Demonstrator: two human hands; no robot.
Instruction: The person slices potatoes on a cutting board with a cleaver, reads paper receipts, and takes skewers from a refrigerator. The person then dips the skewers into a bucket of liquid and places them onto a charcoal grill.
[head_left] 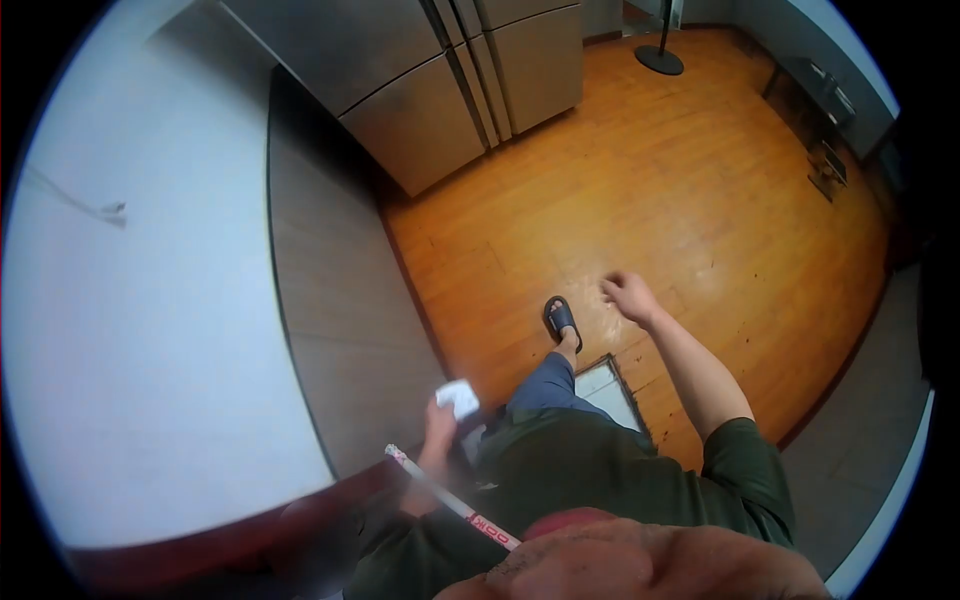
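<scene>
My left hand (437,428), low and left of my body, is closed on a small white object (459,399) with rounded corners. Its kind cannot be made out. My right hand (630,297) swings out in front of me over the wooden floor (520,235). Its fingers are loosely curled and nothing shows in them. From near my face a thin white stick (440,490) with red lettering slants down to the left, touched by neither hand.
A steel refrigerator (420,130) stands ahead beside the grey wall panel (340,270). My sandalled foot (562,322) is on the floor, near a pale framed floor panel (608,392). Farther off are a round stand base (659,60) and a dark table (815,90). A cord (85,205) shows on the left.
</scene>
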